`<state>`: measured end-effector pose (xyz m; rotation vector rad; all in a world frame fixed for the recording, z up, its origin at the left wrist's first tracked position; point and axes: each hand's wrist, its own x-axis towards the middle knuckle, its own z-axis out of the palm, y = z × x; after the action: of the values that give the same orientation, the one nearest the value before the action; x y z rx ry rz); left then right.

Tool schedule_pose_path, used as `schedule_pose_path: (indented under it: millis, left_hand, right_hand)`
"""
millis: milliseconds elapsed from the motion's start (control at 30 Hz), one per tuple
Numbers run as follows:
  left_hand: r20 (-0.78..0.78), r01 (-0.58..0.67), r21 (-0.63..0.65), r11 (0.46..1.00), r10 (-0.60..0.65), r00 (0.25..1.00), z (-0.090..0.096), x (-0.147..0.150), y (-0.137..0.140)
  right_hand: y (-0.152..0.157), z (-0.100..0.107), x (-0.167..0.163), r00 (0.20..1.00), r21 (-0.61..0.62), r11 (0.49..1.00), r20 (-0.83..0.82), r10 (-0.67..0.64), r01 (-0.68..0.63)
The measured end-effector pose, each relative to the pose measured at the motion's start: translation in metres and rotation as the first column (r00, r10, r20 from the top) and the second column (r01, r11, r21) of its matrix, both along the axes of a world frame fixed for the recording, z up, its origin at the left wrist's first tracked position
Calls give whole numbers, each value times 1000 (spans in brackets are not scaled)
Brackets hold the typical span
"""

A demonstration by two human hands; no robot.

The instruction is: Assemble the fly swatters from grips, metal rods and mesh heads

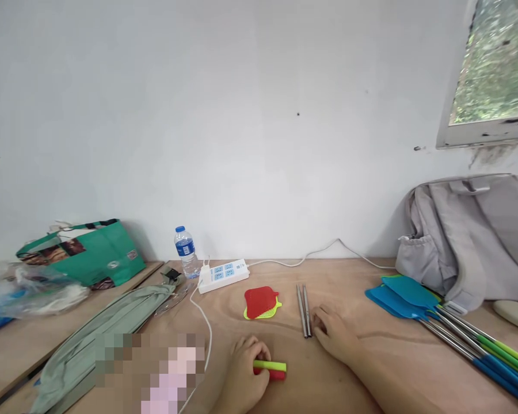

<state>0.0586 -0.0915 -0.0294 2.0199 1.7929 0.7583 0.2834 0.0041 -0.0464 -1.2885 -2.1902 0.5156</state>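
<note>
My left hand (247,368) is closed around two short plastic handles, a yellow-green handle (276,365) above a red handle (277,375). Its fingers hide their left ends. Two slim metal rods (304,311) lie side by side on the table. Just right of them rests my right hand (330,330), fingers loosely curled and apart, holding nothing that I can see. Behind my hands a red fly swatter head (261,301) lies on top of a yellow-green swatter head (268,314), which shows only along its edge.
At right lie several fly swatters with blue heads (408,294), beside a grey backpack (479,230). A white power strip (224,276) and water bottle (186,253) stand near the wall; the cord (209,328) runs left of my left hand. A green bag (99,253) sits far left.
</note>
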Motion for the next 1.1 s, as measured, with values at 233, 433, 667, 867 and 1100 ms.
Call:
schedule_pose_path:
  millis: [233, 433, 667, 867, 1100]
  left_hand:
    - [227, -194, 216, 957, 144, 963, -5, -24, 29]
    - [171, -128, 180, 975, 97, 980, -11, -40, 69]
    - [-101, 9, 72, 997, -1, 995, -9, -45, 70]
    - [-125, 57, 87, 995, -45, 991, -12, -44, 67]
    - [3, 26, 220, 975, -28, 1000, -13, -44, 67]
  right_hand:
    - [-8, 10, 0, 994, 45, 994, 58, 93, -96]
    - [-10, 9, 0, 987, 100, 994, 157, 37, -53]
    - [-3, -2, 6, 977, 52, 991, 169, -131, 124]
    - [3, -10, 14, 995, -28, 995, -35, -93, 92]
    - [12, -13, 16, 927, -101, 994, -366, -80, 45]
